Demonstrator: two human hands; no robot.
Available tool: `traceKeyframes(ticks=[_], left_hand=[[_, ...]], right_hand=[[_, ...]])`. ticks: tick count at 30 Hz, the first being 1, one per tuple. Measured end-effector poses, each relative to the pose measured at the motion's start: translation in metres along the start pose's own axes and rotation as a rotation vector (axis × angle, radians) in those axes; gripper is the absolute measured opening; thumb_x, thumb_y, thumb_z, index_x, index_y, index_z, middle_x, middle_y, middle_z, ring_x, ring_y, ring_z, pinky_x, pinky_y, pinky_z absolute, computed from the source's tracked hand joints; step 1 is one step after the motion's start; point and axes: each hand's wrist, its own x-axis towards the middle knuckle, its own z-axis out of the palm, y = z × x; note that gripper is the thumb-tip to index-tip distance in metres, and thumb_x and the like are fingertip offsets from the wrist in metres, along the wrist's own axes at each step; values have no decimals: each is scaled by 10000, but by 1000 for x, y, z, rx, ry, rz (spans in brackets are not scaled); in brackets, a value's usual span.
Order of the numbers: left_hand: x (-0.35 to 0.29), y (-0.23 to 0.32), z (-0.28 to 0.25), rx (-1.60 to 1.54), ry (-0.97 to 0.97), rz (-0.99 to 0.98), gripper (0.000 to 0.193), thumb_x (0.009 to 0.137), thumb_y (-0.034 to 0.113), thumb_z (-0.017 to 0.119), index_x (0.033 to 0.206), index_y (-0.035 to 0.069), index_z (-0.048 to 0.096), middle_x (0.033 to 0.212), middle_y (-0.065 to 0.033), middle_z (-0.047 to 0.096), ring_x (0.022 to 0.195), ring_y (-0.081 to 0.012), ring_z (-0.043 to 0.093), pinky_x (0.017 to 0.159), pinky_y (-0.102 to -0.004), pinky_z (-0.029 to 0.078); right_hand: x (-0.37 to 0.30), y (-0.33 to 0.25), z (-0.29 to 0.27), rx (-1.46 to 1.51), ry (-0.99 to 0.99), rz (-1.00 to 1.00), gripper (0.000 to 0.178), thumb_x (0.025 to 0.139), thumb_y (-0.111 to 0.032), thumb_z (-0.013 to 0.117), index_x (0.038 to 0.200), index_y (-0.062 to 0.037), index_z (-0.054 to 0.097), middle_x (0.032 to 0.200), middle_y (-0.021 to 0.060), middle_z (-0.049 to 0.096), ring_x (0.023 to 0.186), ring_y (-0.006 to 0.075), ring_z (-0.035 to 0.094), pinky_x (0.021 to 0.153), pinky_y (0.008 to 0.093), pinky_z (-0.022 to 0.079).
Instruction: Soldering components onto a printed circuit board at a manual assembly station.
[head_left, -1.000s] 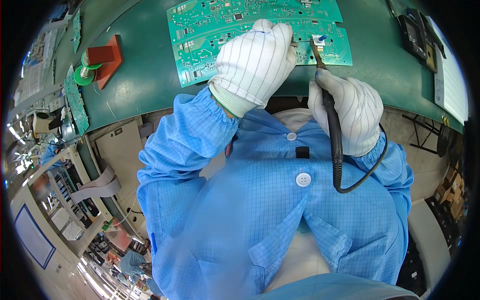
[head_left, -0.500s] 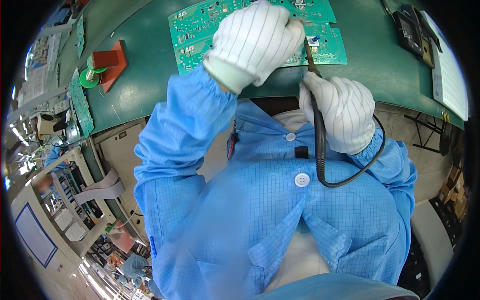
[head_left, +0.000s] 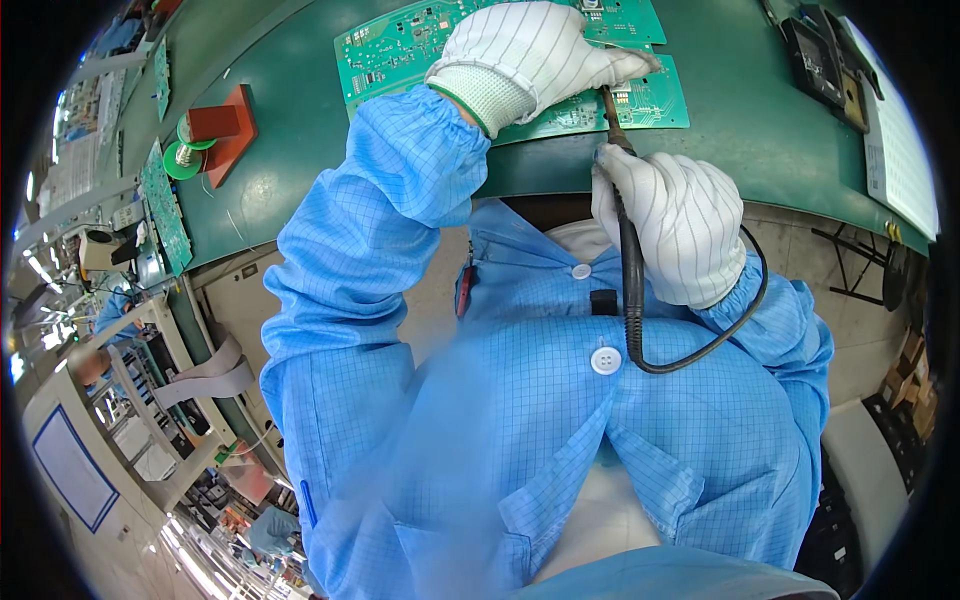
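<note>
Green circuit boards (head_left: 395, 58) lie joined as a panel on the green work mat. My left hand (head_left: 535, 50), in a white striped glove, is over them. Its thumb and fingers are closed together near the panel's right part; whatever they pinch is hidden. In a matching glove, my right hand (head_left: 680, 225) grips a soldering iron (head_left: 632, 260) with a black handle and cord. The iron's tip end (head_left: 611, 108) points up to the board, just below my left fingertips. Whether the tip touches cannot be made out.
On the left of the table (head_left: 290, 130) stands a solder wire spool (head_left: 182, 160) on a red holder (head_left: 235, 130). More boards (head_left: 165, 205) stand at the left edge. A black device (head_left: 822, 65) and a white sheet (head_left: 895, 130) lie at the right.
My left hand has turned, and its fingers have come rightward and down over the spot where a blue part showed. My right hand and the iron have shifted slightly left.
</note>
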Motion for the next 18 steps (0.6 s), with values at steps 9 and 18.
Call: traceKeyframes(ticks=[9, 18], left_hand=[[17, -8, -14, -325, -240, -315, 709, 861, 665, 516, 788, -16, 699, 808, -251, 686, 809, -382, 685, 737, -437, 548], [4, -6, -24, -246, -162, -75, 668, 855, 638, 560, 777, -15, 677, 743, -216, 670, 753, -361, 679, 692, -425, 548]], right_hand=[[0, 0, -24, 121, 40, 142, 262, 687, 22, 777, 906, -55, 654, 684, 81, 642, 551, 229, 632, 499, 334, 496], [-47, 56, -23, 476, 293, 786, 144, 894, 0, 642, 1038, -1, 646, 861, 90, 662, 719, 97, 609, 668, 238, 497]])
